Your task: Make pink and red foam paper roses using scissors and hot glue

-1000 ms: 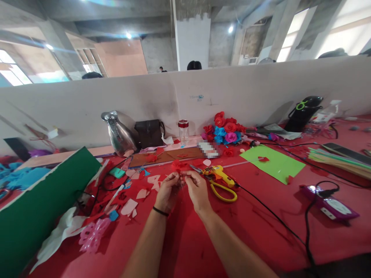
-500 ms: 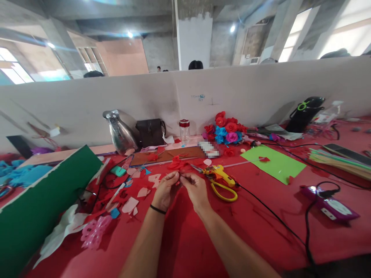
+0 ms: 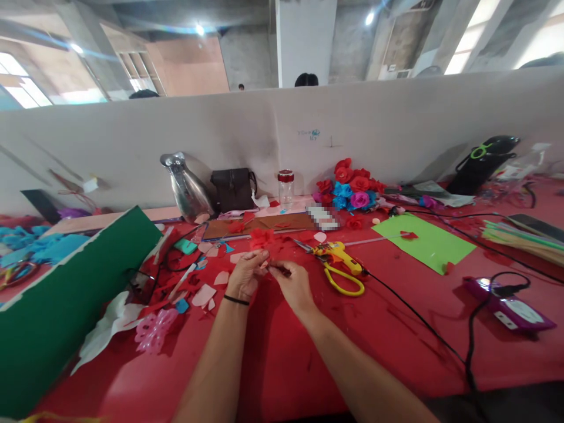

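Observation:
Over the red tabletop, my left hand (image 3: 247,276) is closed in a pinch at the base of a red paper flower (image 3: 262,237), whose petals stick out beyond the fingertips. My right hand (image 3: 291,285) is closed too, its fingertips almost meeting the left ones; what they pinch is too small to make out. Just right of the hands lie a yellow glue gun (image 3: 346,258) and yellow-handled scissors (image 3: 346,288), partly overlapping. Paper scraps, among them a pink piece (image 3: 203,295), are scattered left of my left hand.
A green board (image 3: 88,305) stands at left by a pink openwork piece (image 3: 155,330). Along the partition are a steel jug (image 3: 187,188), dark bag (image 3: 231,189), glass jar (image 3: 286,191) and paper flower bunch (image 3: 350,185). A cable runs past a purple power strip (image 3: 511,305).
My hands have shifted slightly left, the red flower moving along with them, and the fingertips have parted a little. The whole view has shifted slightly too.

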Tool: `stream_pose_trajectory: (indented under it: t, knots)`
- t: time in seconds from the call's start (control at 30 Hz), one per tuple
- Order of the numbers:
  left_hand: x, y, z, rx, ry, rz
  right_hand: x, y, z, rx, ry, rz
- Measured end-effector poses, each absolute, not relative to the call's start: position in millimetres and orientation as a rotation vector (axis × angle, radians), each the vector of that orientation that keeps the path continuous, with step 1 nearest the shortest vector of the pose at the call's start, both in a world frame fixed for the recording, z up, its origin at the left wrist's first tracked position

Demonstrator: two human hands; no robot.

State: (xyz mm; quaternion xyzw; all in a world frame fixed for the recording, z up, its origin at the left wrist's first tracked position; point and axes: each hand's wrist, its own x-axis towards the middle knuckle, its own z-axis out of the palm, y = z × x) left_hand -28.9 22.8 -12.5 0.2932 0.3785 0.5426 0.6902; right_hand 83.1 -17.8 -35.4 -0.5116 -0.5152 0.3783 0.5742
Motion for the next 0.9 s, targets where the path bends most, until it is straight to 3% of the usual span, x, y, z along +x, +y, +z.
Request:
stream_pose_trajectory:
  t: [0.7, 0.9]
  knots:
    - [-26, 15, -8, 0.685, 0.777, 1.005, 83, -14, -34, -1.084, -1.001, 1.060]
    - [-37, 24, -9, 0.591, 0.878, 1.197, 81, -17, -30, -1.061, -0.958, 1.048]
